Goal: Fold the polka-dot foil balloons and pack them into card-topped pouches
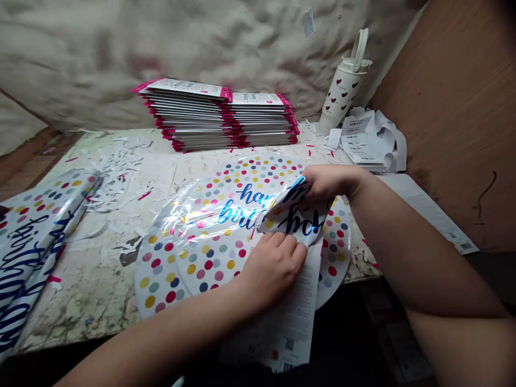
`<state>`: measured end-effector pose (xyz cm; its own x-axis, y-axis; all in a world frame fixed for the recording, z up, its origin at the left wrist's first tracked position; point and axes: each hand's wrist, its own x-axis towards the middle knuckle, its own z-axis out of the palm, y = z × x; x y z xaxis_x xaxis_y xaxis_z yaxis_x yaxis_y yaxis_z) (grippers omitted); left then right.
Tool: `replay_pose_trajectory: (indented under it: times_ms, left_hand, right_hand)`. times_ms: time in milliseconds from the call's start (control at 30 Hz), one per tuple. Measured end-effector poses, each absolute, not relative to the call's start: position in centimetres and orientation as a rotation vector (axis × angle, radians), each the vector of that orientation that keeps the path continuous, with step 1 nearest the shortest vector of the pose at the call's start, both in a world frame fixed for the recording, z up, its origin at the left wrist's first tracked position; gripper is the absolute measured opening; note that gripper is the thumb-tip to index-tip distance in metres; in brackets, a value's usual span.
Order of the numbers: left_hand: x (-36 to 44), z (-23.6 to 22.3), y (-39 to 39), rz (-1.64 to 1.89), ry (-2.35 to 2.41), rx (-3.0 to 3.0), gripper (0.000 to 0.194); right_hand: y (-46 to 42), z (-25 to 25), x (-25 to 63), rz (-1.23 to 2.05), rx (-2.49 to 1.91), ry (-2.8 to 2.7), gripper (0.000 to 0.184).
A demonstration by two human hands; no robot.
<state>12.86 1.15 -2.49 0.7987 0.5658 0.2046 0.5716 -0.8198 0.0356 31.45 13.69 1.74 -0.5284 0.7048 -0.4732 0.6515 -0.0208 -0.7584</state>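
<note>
A flat round foil balloon (209, 236) with coloured dots and blue "happy birthday" lettering lies on the table. Its right part is folded over into a flap (296, 215). My right hand (328, 180) pinches the upper edge of that flap, fingers closed. My left hand (272, 266) presses on the flap's lower edge with curled fingers, over a printed white paper sheet (288, 317) that hangs off the table's front edge.
Two stacks of pink-edged packets (220, 115) sit at the back. A white heart-patterned bottle (342, 91) stands beside loose label strips (368, 140). Folded dotted balloons (30, 236) lie at the left. Paper scraps (115, 172) litter the worn table (100, 269).
</note>
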Motion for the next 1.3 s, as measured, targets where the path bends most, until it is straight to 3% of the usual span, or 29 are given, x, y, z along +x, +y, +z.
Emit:
replay_pose_trajectory:
  times_ms: [300,600,833,1033,1300]
  left_hand:
    - [13.0,-4.6,2.9,-0.083,-1.445,-3.32,0.029]
    - [14.0,-3.6,1.5,-0.052,-1.361,-3.093,0.026]
    - [13.9,-2.3,0.7,0.016,-1.358,-3.036,0.022]
    - [13.9,-4.2,0.9,0.158,-1.435,-3.134,0.028]
    - [13.7,-4.2,0.7,-0.018,-1.401,-3.05,0.02]
  right_hand:
    - [14.8,-4.7,29.0,1.817,-1.685,-1.948,0.04]
    - [15.8,-2.6,28.8,1.865,-1.689,-2.199,0.046]
    - [14.6,0.3,28.2,1.473,-1.726,-2.446,0.033]
    - [14.4,-2.1,27.3,1.643,-1.788,-2.155,0.031]
    - [12.7,-3.6,26.8,1.637,-1.635,-2.093,0.026]
